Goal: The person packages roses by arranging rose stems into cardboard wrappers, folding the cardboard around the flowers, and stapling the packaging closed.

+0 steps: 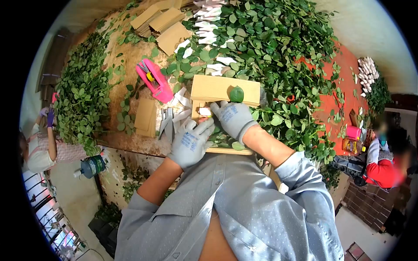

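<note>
Both my hands wear grey gloves with blue print. My left hand (190,143) lies with fingers stretched toward a small pale flower head (204,112), low on the cardboard. Beside the same flower head, my right hand (235,119) has its fingers bent and drawn together; what is under them is hidden. A folded sheet of corrugated cardboard (209,87) extends beyond my fingers, with a loose green leaf (236,94) on it. Left of my hands are scissors (166,124), partly under white sleeves (182,115).
A pink tape dispenser (154,80) and cardboard pieces (146,116) are at left. Leafy stems (270,48) with white-sleeved heads (207,26) cover the far table; another leafy heap (85,87) is at left. One person (41,145) is at far left, another (385,167) at right.
</note>
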